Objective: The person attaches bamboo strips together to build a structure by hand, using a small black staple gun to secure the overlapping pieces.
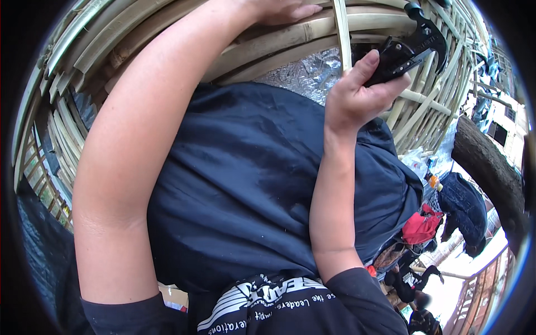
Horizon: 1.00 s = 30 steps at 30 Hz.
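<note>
My right hand [360, 92] is closed around the folded handle of a black multi-tool hammer [427, 42]. Its head, with a curved claw, points up and to the right, close to the woven bamboo. At the top edge, my left hand [286, 11] rests on long split bamboo slats [268, 47], its visible fingers stretched out; part of this hand is cut off by the frame. Between the hands, a narrow upright bamboo strip [341, 33] crosses the slats. Silvery foil sheeting [304, 72] shows below them.
Dark blue cloth [245, 167] covers my lap. A bamboo lattice [430, 100] curves along the right, beside a thick tree trunk [486, 167]. Farther right lie a red bag [421, 226] and dark denim clothing [463, 206]. People in dark clothes [410, 285] are at the lower right.
</note>
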{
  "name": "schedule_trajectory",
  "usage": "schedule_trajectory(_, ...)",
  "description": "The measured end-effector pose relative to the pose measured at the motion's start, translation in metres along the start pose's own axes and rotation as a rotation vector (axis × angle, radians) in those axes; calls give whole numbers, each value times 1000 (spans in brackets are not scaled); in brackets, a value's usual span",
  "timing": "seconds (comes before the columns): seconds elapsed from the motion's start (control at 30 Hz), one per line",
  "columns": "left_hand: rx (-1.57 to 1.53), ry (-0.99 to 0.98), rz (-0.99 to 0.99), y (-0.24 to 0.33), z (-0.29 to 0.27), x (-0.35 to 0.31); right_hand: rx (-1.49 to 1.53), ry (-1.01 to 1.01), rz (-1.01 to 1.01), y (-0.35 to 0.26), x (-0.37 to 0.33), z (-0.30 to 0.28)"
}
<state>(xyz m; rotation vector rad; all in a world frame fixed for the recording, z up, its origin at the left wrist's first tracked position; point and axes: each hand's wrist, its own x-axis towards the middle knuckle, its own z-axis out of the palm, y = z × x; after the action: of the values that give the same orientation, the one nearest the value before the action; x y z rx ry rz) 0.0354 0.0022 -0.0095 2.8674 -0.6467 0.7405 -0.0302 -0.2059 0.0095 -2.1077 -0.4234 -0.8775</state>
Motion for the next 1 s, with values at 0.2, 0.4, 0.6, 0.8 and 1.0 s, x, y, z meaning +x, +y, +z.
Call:
schedule_trajectory(0.2,81,-40,11,-1,12,5,31,-108,41,9,-10,2)
schedule_trajectory(0.4,71,-126,32,0,-4,4,-41,-117,1,2,-9,5)
schedule_trajectory(0.6,65,-73,-11,6,-5,2,-148,-84,112,8,-7,-2)
schedule_trajectory(0.8,126,-50,-104,34,-38,7,-155,-101,251,28,-4,-3)
schedule_trajectory(1.0,235,-137,-264,49,-31,-2,-115,-193,413,40,-1,-4)
